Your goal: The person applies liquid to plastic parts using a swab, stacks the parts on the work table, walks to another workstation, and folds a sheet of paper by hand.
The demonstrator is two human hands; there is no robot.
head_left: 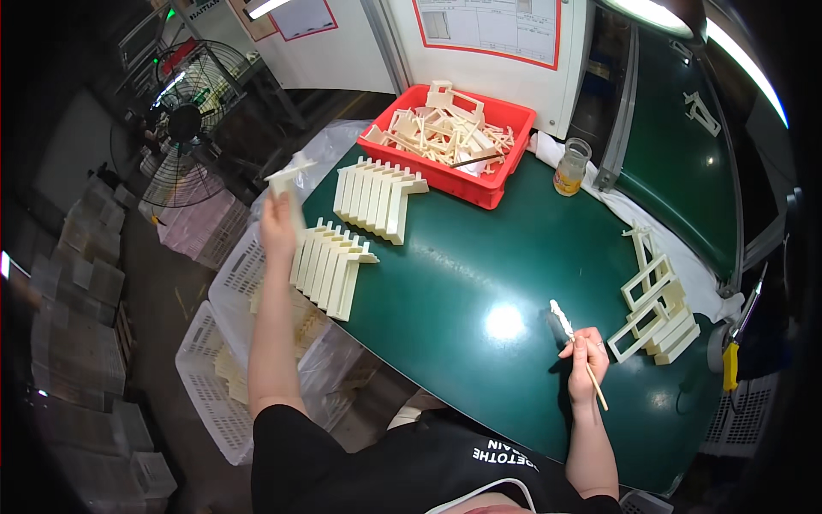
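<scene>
At the far left of the table, my left hand is closed around a cream plastic part, held up and slightly blurred. Beside it stand two rows of like cream parts, a nearer row and a farther row, lined up side by side. My right hand, over the right half of the table, pinches a thin wooden stick whose far end is wrapped in something white. To the right of that hand lies a loose pile of cream plastic frames.
A red bin with cream scraps and a dark rod stands at the back. Near it are a glass jar and a white cloth. Yellow-handled nippers sit at the right edge, beside a green conveyor. White baskets stand left, below the table.
</scene>
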